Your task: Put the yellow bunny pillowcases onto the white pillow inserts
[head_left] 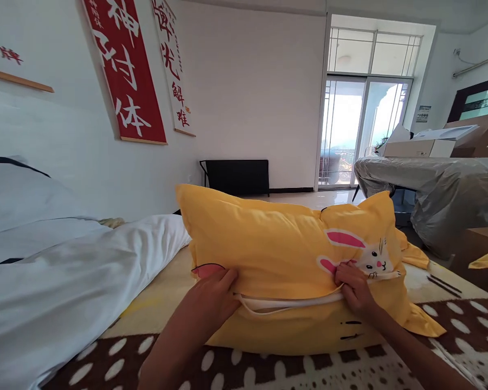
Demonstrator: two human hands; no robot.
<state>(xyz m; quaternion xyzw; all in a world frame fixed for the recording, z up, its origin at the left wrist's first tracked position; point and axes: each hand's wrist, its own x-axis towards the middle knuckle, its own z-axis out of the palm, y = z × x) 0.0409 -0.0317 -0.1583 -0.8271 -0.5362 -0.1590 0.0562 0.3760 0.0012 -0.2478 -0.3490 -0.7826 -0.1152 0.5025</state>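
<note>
A plump yellow pillowcase (260, 244) with a printed white rabbit (376, 260) lies on its long side in front of me. Along its near side a slit gapes slightly, and a strip of white inner pillow (293, 303) shows through. My left hand (217, 295) is closed on the cloth at the left end of this slit, its thumb and fingers pinching the fabric. At the right end, beside the rabbit's lower ear, my right hand (355, 287) pinches the pillowcase edge with curled fingers.
White bedding (117, 265) is heaped on the left. Below the pillow spreads a brown polka-dot cover (244, 371). Two dark sticks (445, 286) lie at the right. Farther back stand a plastic-draped table (443, 189) with boxes, a black panel (238, 177) and a glass door (345, 130).
</note>
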